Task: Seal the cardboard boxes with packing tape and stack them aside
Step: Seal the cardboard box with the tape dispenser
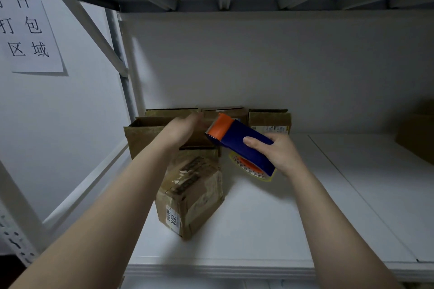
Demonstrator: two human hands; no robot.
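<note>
The left hand [184,130] reaches forward, fingers extended, palm down. The right hand [279,152], thumb on top, grips a tape dispenser [237,138].

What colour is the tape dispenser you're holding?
The tape dispenser in the right hand is dark blue with an orange front; head view.

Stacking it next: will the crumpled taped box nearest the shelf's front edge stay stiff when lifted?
The taped box has creased, dented walls, so it will probably give slightly under a grip. Its glossy tape may be slippery.
</note>
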